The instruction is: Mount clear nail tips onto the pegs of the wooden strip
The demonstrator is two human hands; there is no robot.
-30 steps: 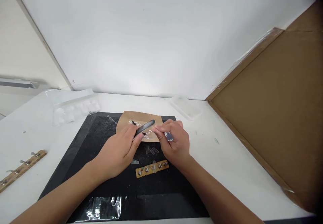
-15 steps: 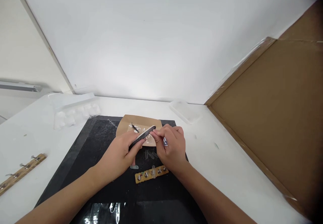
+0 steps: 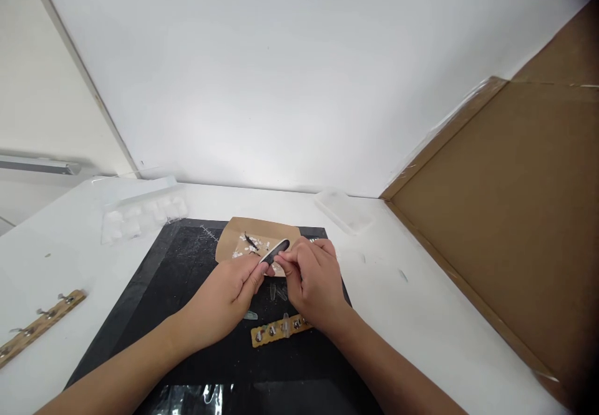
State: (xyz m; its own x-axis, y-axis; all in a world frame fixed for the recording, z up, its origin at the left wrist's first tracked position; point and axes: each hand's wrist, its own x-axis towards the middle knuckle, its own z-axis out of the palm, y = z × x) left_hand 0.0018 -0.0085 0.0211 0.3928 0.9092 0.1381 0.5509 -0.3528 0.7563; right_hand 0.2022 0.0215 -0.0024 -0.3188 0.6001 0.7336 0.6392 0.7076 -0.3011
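My left hand (image 3: 229,287) grips a dark nail file (image 3: 276,251) with a pale edge, its rounded end pointing up to the right. Fingertips of my right hand (image 3: 313,278) are pinched together at the file's face; whatever they hold is too small to make out. Beneath the hands lies a tan sheet (image 3: 229,234) scattered with small white pieces and a thin black item (image 3: 251,241). Closer to me are clear nail tips (image 3: 272,291) and a wooden strip (image 3: 262,336) with metal clips, one carrying a clear nail tip (image 3: 286,325).
A black mat (image 3: 187,302) covers the middle of the white table (image 3: 421,334). Clear plastic trays stand at the back left (image 3: 140,212) and back right (image 3: 344,209). Another clip strip (image 3: 42,327) lies at left. A cardboard panel (image 3: 505,215) borders the right side.
The file has turned so more of its dark face shows, and my right fingertips have slid slightly down and left along it. The view has shifted slightly.
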